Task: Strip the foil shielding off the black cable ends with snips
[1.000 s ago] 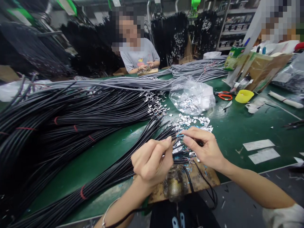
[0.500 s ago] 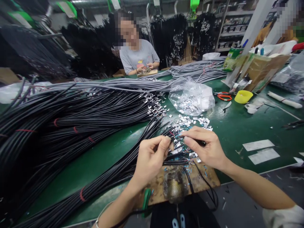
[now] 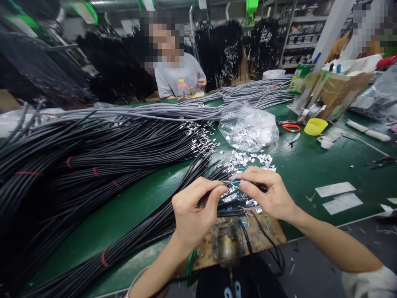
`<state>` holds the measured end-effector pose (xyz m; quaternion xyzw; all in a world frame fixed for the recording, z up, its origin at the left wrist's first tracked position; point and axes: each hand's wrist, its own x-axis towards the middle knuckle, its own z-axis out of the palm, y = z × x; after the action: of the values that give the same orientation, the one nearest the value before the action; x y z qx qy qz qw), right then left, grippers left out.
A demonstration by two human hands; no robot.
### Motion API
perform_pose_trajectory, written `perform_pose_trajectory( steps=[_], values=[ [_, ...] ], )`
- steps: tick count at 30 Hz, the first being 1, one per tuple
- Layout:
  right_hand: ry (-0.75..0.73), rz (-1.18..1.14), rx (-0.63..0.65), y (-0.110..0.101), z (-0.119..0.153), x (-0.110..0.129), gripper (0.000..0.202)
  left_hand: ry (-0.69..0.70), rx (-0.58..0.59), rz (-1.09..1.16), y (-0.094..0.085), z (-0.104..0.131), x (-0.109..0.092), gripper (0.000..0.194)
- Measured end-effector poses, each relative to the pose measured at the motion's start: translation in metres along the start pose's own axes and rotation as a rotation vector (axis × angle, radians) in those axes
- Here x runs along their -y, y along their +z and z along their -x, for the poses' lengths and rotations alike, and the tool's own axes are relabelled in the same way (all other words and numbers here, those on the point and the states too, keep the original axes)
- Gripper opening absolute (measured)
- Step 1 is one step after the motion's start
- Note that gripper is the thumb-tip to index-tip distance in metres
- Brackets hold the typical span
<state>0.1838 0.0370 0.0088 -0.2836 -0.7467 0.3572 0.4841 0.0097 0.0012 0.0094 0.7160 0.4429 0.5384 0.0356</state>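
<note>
Above the front edge of the table, my left hand [image 3: 197, 205] pinches the stripped end of a black cable between thumb and forefinger. Thin coloured wires [image 3: 231, 182], blue, white and red, fan out from that end. My right hand [image 3: 268, 192] faces it from the right, thumb and forefinger closed on the wires' tips. A small dark thing [image 3: 263, 188] shows inside the right palm, too hidden to name. Below both hands, a worn wooden board [image 3: 269, 231] carries a round metal device [image 3: 228, 244], with scraps of blue insulation around it.
Bundles of black cables [image 3: 130, 145] tied with red bands fill the left side, grey cables [image 3: 149, 111] behind them. Foil scraps [image 3: 238, 159], a clear plastic bag [image 3: 248, 124], orange-handled scissors [image 3: 290, 126] and a yellow ring [image 3: 315, 126] lie to the right. A co-worker [image 3: 180, 76] sits opposite.
My left hand has shifted slightly left, and the coloured wires between my hands show more clearly. The co-worker's hand has lifted from the work. The view has turned slightly.
</note>
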Motion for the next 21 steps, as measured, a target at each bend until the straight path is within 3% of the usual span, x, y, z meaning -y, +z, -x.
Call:
perform_pose_trajectory(
  steps=[8, 12, 17, 21],
  values=[
    [0.012, 0.006, -0.032, -0.001, -0.001, 0.001, 0.017, 0.246, -0.152, -0.288, 0.006, 0.006, 0.005, 0.018],
    [-0.005, 0.058, -0.081, 0.001, 0.000, 0.002, 0.018, 0.291, -0.215, -0.356, 0.007, 0.009, 0.005, 0.019],
    [-0.079, 0.168, -0.145, 0.002, 0.002, 0.004, 0.018, 0.110, -0.063, -0.254, 0.005, 0.007, -0.001, 0.006],
    [-0.095, 0.177, -0.140, 0.002, 0.002, 0.005, 0.017, -0.173, 0.124, 0.012, 0.001, -0.002, -0.004, 0.022]
  ],
)
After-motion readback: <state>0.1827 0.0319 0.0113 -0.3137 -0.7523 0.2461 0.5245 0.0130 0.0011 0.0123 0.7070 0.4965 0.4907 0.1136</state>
